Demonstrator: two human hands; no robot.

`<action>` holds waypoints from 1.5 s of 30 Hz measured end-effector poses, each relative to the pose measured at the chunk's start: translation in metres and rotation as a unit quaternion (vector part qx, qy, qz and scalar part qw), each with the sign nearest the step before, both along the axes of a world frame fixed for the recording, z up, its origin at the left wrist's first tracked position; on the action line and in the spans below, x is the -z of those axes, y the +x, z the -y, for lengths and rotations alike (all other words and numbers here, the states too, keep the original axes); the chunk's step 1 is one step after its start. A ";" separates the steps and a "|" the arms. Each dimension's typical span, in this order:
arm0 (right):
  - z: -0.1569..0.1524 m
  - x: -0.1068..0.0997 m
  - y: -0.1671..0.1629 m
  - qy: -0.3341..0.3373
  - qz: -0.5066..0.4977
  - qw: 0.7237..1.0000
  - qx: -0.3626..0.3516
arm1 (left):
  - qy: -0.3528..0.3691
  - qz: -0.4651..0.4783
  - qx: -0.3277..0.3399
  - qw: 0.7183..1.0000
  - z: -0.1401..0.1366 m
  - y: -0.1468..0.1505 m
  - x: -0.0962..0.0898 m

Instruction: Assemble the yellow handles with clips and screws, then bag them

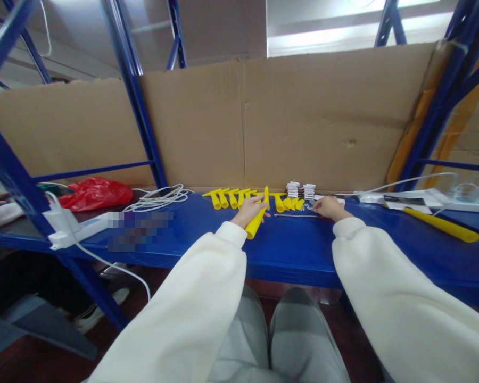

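Observation:
My left hand (245, 209) is wrapped round a yellow plastic part (255, 226) with a round tube-like end toward me and a narrow end pointing up and away. To the right, my right hand (330, 207) reaches down to the table with its fingertips pinched over small items (306, 206) too small to make out. Just in front of it lies a thin metal rod (295, 215), its right end by the hand. Several like yellow parts (233, 198) stand in a row behind my left hand. More yellow pieces (291, 204) lie between the hands.
Small white stacked pieces (300, 190) stand against the cardboard panel (303, 117). Left are a red plastic bag (98, 193), coiled white cable (163, 198) and a power strip (83, 229). A long yellow piece (443, 224) lies right on the blue table (295, 250). Another person's sleeve (2, 217) shows far left.

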State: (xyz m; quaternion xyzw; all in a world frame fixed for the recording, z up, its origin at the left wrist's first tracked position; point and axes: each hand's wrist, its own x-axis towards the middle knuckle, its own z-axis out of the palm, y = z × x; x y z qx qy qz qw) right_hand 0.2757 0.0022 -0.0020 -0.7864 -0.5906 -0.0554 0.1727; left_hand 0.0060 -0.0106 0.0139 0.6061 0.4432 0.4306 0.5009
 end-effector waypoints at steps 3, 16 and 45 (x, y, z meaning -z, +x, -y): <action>-0.002 0.000 0.000 -0.010 -0.003 1.000 0.003 | -0.014 -0.010 0.008 1.000 -0.001 0.000 0.001; -0.023 0.013 0.016 -0.013 0.028 0.999 -0.045 | -0.021 0.019 0.018 0.999 0.001 0.001 -0.002; -0.015 0.005 -0.062 0.215 -0.198 0.867 -0.404 | -0.031 -0.025 0.153 0.987 0.010 0.003 -0.003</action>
